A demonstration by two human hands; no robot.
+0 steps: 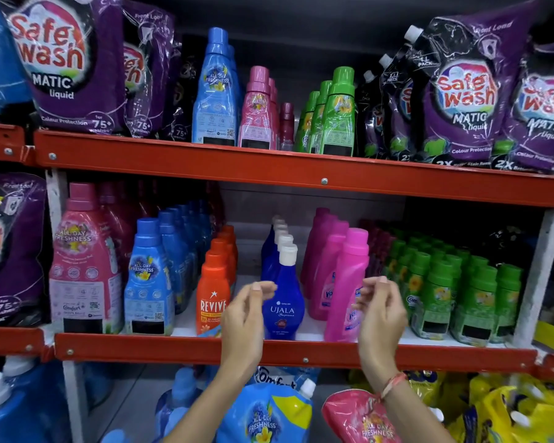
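the blue bottle stands upright, long axis 12 to 6 o'clock, at the front of the middle shelf. the left hand is nearer, with the bottle at its 3 o'clock. the right hand has it at 9 o'clock, beyond a pink bottle. both hands are loosely curled and hold nothing. i cannot tell if the left fingertips touch the bottle.

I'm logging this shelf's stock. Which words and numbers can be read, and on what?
"UJALA": front dark blue bottle
"REVIVE": front orange bottle
"Safe wash MATIC liquid", "75+": top-left purple pouch
"ALL DAY FRESHNESS": top-shelf blue bottle
"Comfort": big pink bottle
"2X": right purple pouch
Fine print and barcode labels: too small to read.
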